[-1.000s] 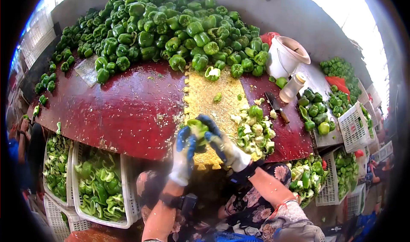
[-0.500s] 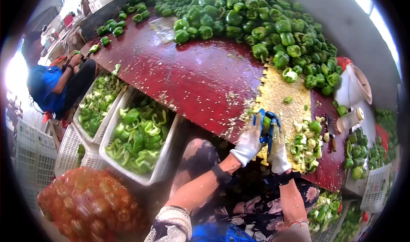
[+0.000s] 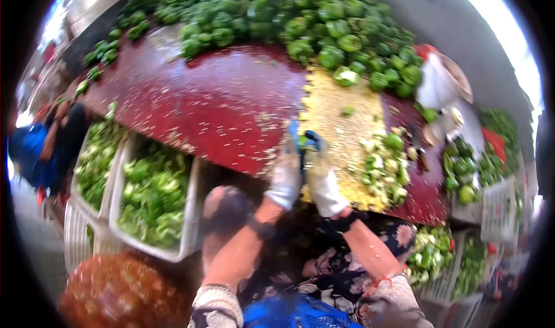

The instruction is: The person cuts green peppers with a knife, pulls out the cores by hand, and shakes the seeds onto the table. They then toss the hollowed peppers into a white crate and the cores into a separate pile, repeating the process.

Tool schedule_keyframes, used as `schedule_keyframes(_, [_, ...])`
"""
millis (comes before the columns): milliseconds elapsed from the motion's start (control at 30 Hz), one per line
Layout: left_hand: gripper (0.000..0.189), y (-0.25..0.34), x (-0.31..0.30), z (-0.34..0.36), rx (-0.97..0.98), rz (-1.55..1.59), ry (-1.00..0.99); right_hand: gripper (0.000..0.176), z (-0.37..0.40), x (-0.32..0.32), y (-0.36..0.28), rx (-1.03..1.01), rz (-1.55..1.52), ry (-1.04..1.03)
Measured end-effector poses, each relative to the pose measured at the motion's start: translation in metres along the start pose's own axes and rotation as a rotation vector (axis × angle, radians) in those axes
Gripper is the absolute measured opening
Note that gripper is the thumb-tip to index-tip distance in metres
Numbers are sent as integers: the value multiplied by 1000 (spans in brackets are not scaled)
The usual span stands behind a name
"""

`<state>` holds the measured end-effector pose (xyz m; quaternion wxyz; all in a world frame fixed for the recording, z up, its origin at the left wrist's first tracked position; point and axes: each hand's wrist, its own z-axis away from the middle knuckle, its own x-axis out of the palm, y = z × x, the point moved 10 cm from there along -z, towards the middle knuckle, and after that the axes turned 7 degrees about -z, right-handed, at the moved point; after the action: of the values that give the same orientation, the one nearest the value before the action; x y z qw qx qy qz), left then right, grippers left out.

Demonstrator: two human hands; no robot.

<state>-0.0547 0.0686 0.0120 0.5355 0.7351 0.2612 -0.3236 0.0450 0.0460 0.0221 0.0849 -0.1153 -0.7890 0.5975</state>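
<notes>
Both my hands wear white gloves with blue fingers, and they meet over the near edge of the table. A green bell pepper (image 3: 303, 140) shows in part between them, blurred by motion. My left hand (image 3: 285, 174) presses on it from the left with its fingers pointing away from me. On the other side, my right hand (image 3: 321, 174) has its fingers curled against the pepper. Beneath them lies a yellow textured mat (image 3: 332, 105) scattered with pale seeds. Cut-out pepper cores (image 3: 384, 169) are heaped on the mat's right side.
Whole green peppers (image 3: 260, 15) pile along the back of the red table (image 3: 231, 96). Crates of opened peppers (image 3: 153, 195) stand at the left, beside a red net sack (image 3: 124, 290). Another person (image 3: 40, 148) sits at far left. A white bucket (image 3: 439, 82) stands at right.
The view has swung, so the table and peppers sit further left in it. My hands stay together around the pepper and now look more blurred.
</notes>
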Motion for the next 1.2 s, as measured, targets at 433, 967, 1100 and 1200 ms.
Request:
schedule_keyframes(433, [65, 16, 12, -10, 145, 166, -91, 37, -2, -35, 26, 52, 312, -154])
schedule_keyframes(967, [49, 16, 13, -7, 238, 470, -60, 31, 14, -35, 51, 627, -508, 16])
schedule_keyframes(1100, [43, 3, 33, -6, 78, 807, -168, 33, 25, -49, 65, 770, -541, 0])
schedule_keyframes(1200, [36, -6, 52, -7, -193, 1373, -311, 31, 33, -60, 90, 804, -735, 26])
